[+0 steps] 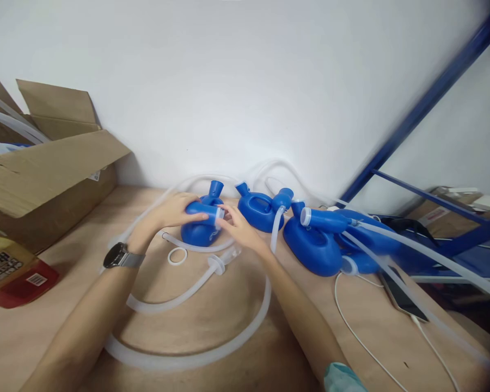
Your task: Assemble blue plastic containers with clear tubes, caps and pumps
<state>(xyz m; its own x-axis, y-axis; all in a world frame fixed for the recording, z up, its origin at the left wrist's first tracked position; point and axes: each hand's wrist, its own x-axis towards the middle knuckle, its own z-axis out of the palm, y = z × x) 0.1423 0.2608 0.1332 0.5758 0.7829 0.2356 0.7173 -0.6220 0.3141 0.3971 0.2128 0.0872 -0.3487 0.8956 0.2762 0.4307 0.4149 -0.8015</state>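
Observation:
My left hand [172, 209], with a watch on its wrist, is wrapped round a blue plastic cylinder [202, 211] that lies about level. The fingers of my right hand [237, 224] close on the translucent white end ring [219, 215] of that cylinder. Just behind and below stands a blue handled bottle [200, 235] with a flared neck, partly hidden by the cylinder. A loose white ring [177, 256] lies on the table near my left wrist. Between my forearms is a clear flanged connector [217, 264] on a white hose [175, 302].
More blue bottles [261, 211] with hoses stand along the wall and to the right. An open cardboard box [57, 169] and a red-and-yellow container [16, 272] are at left. A cabled phone [404, 294] lies at right, near a blue metal frame [424, 98].

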